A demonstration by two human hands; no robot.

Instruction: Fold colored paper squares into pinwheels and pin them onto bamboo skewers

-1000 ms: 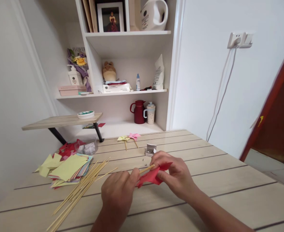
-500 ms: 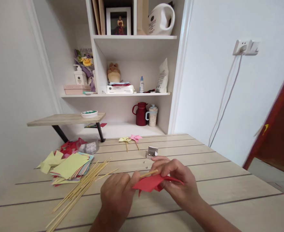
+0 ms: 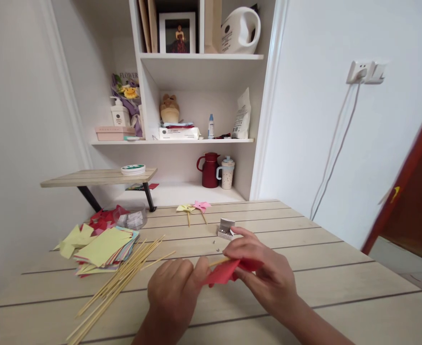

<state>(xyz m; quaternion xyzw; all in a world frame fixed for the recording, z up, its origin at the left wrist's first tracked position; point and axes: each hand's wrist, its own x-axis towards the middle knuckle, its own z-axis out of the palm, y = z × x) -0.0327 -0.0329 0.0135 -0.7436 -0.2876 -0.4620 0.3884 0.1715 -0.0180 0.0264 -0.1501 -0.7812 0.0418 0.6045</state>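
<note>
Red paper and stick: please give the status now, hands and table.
Left hand pinches wooden stick. Right hand grips folded red paper at stick's tip. Both held above table; spare sticks, paper stack lie left, apart.

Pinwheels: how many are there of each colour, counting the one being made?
Red pinwheel, in the left hand and right hand: 1
Yellow pinwheel on the table: 1
Pink pinwheel: 1
Total: 3
</note>
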